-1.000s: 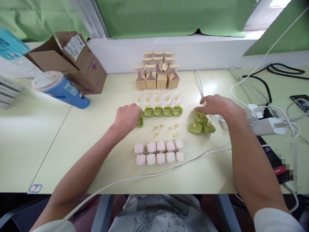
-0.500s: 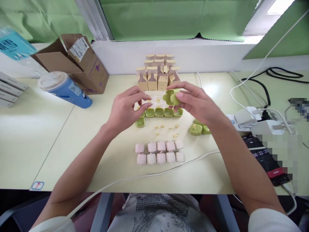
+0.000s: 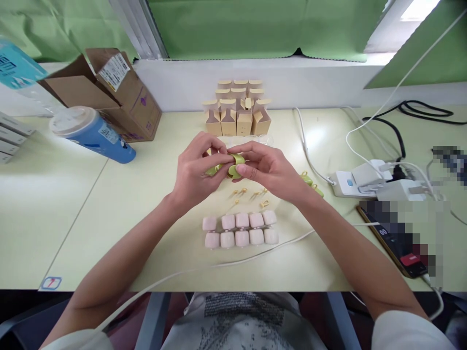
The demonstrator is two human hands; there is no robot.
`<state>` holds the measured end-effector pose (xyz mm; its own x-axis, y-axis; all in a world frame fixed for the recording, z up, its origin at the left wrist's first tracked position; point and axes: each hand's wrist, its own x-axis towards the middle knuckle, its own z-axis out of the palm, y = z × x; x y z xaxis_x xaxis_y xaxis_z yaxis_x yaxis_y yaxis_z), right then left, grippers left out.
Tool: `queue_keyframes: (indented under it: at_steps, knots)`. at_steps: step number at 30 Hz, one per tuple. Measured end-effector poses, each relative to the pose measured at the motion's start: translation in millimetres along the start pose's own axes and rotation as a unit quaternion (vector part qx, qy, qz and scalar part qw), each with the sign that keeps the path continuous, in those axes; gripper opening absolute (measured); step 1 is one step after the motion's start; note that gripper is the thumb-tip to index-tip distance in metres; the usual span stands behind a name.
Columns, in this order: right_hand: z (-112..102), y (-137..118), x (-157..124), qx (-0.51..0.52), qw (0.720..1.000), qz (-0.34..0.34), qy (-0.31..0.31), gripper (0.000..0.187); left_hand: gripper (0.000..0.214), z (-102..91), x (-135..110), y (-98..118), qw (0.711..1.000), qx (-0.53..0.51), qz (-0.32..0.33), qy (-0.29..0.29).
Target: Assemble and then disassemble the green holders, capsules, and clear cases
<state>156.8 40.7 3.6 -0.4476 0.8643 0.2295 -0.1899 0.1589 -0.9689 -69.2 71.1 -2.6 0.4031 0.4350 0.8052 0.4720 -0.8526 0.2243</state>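
A small glossy green plastic piece (image 3: 236, 166) with rounded lobes is held up between both hands above the middle of the table. My right hand (image 3: 265, 169) grips it from the right with thumb and fingers. From the left, my left hand (image 3: 202, 167) pinches its edge; whether a smaller part is also between those fingertips cannot be seen. Beneath lie several tiny yellow clips (image 3: 243, 190) and a larger yellow ring piece (image 3: 264, 204). Green cups behind the fingers are mostly hidden. Two rows of pale pink rounded cases (image 3: 242, 238) sit nearer me.
Small open cardboard boxes (image 3: 228, 121) stand at the back, behind a clear plastic tray (image 3: 268, 140). Green cases (image 3: 316, 189) lie beside my right forearm. A blue cup (image 3: 105, 138) and a carton (image 3: 136, 107) are left; a power strip (image 3: 350, 184), phone (image 3: 396, 243) and cables are right.
My right hand has carried the green piece left and slightly down, turning it. My left hand has closed in from being apart and now touches it.
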Motion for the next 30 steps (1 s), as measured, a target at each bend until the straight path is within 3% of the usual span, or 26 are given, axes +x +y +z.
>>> queue_keyframes:
  at_steps: [5, 10, 17, 23, 27, 29, 30]
  knots:
    - [-0.3, 0.3, 0.5, -0.014, 1.0, 0.002, 0.006, 0.04, 0.01, -4.7, 0.3, -7.2, 0.997, -0.023, -0.024, -0.072]
    - [1.3, 2.0, 1.7, -0.014, 1.0, 0.01, -0.012, 0.042, 0.011, -1.0, -3.9, -12.3, 0.995, -0.001, -0.031, -0.099]
    - [-0.4, -6.6, 0.8, -0.03, 0.999, 0.037, -0.003, 0.048, 0.025, 1.7, -5.9, -0.4, 0.985, 0.026, -0.118, -0.124]
    - [-16.9, -16.8, -1.7, -0.091, 0.995, 0.04, -0.024, 0.045, 0.032, -1.5, -0.6, -4.0, 0.995, -0.006, -0.068, -0.073]
    - [-33.9, -29.9, -6.0, -0.114, 0.993, 0.04, 0.013, 0.044, 0.028, -30.4, 15.7, -16.8, 0.996, -0.018, -0.088, -0.029]
    - [-39.5, -33.2, -6.8, -0.128, 0.99, 0.027, 0.054, 0.05, 0.022, -45.5, 22.5, -15.9, 0.99, -0.066, -0.086, -0.096]
    - [-41.1, -32.9, -6.5, -0.138, 0.987, 0.016, 0.075, 0.054, 0.016, -49.8, 24.0, -12.4, 0.976, -0.082, -0.096, -0.178]
